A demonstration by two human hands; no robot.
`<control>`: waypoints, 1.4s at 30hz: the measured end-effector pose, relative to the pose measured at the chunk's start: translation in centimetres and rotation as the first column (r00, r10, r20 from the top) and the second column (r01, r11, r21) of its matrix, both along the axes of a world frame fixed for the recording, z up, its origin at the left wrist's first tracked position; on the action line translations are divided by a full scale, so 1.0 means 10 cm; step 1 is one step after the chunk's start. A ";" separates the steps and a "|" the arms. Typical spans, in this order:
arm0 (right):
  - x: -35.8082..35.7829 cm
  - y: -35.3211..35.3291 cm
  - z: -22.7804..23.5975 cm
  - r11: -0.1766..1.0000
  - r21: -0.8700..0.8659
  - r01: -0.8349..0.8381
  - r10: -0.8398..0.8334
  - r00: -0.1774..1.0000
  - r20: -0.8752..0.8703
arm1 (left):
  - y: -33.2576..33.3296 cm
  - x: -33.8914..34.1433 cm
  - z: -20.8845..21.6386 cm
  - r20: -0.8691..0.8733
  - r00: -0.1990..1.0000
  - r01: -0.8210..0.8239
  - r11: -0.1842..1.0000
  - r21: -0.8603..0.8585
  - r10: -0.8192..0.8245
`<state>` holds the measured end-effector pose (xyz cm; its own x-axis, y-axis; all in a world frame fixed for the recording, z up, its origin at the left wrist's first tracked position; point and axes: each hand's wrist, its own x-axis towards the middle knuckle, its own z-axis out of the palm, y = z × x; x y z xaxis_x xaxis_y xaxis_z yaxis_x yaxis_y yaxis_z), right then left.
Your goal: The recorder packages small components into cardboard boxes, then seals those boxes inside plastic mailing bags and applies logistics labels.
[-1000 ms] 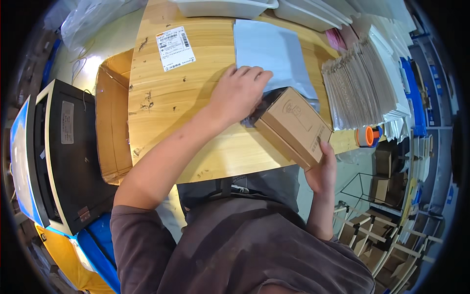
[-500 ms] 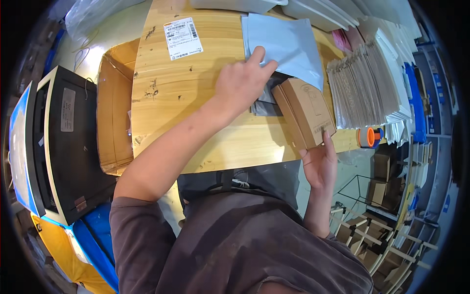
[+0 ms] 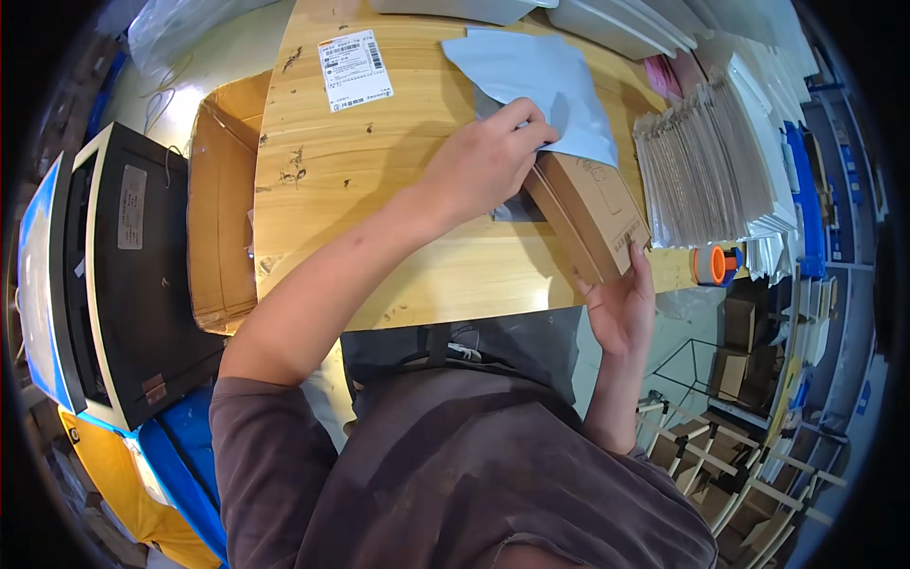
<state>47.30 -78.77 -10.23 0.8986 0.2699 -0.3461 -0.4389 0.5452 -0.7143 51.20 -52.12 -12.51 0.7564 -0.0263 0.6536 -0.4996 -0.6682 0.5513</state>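
A brown cardboard box (image 3: pixel 592 204) lies tilted over the table, its far end covered by the mouth of a light blue mailer bag (image 3: pixel 545 85). My right hand (image 3: pixel 621 299) grips the near end of the box, thumb on top and fingers below. At the bag's near edge, my left hand (image 3: pixel 498 156) pinches the plastic beside the box's far left corner. Under the bag and my left hand, a dark grey plastic bag (image 3: pixel 517 211) shows in part. A white printed label sheet (image 3: pixel 354 71) rests flat on the table, left of the bag.
The wooden table (image 3: pixel 398 275) has white bins (image 3: pixel 455 9) along its far side. To the right stand a stack of packed plastic mailers (image 3: pixel 701 166) and an orange-and-blue tape roll (image 3: pixel 713 266). An open carton (image 3: pixel 223 228) and a black-and-beige machine (image 3: pixel 152 275) flank the left.
My left hand has closed on the bag's edge. The bag's mouth has come nearer over the box's far end, and its far left corner has shifted left.
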 end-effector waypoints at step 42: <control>0.01 0.70 -0.18 0.963 -0.149 0.224 -0.137 0.884 0.447 | 0.05 -0.16 0.41 0.265 0.963 -0.118 0.948 0.294 0.037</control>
<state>47.42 -71.76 -12.01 0.9968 0.0567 0.0557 0.0268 0.4195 -0.9073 49.64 -51.66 -8.38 0.5747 -0.2024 0.7929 -0.5352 -0.8260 0.1770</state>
